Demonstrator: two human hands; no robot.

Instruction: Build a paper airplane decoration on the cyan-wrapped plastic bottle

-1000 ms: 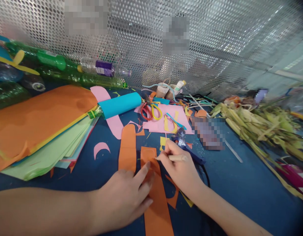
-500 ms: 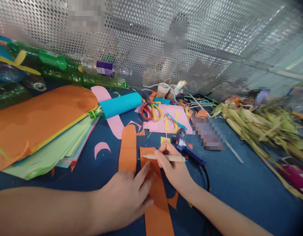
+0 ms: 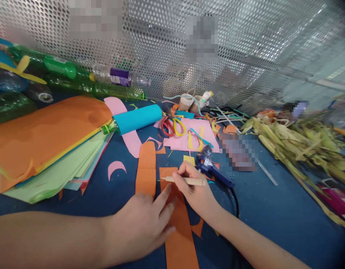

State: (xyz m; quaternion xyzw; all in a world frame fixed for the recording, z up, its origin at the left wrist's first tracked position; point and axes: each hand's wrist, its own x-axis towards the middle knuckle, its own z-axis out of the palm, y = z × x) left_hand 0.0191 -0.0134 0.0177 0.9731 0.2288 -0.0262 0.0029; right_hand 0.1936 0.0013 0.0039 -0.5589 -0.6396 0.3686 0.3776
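Observation:
My right hand (image 3: 199, 192) grips a beige pen (image 3: 189, 181), its tip at the upper left edge of a long orange paper strip (image 3: 180, 231). Flat over that strip, with fingers spread, lies my left hand (image 3: 144, 224). Just left of the strip is a second orange paper piece (image 3: 145, 168) with a rounded top and a crease across it; its lower end is hidden by my left hand. Close to my right hand lies a blue glue gun (image 3: 214, 170) with a black cord. Orange scraps (image 3: 197, 228) show beside the strip.
A bottle wrapped in blue paper (image 3: 137, 119) rests on a pink strip (image 3: 134, 144). Scissors (image 3: 172, 127) lie on pink paper (image 3: 172, 144). Coloured sheets (image 3: 54, 138) are stacked left, plastic bottles (image 3: 65, 69) behind. Dry corn husks (image 3: 284, 144) lie right, before a perforated metal wall (image 3: 161, 37).
The pen has tilted slightly and its tip has shifted a little left, my right hand moving with it. My left hand stays on the strip.

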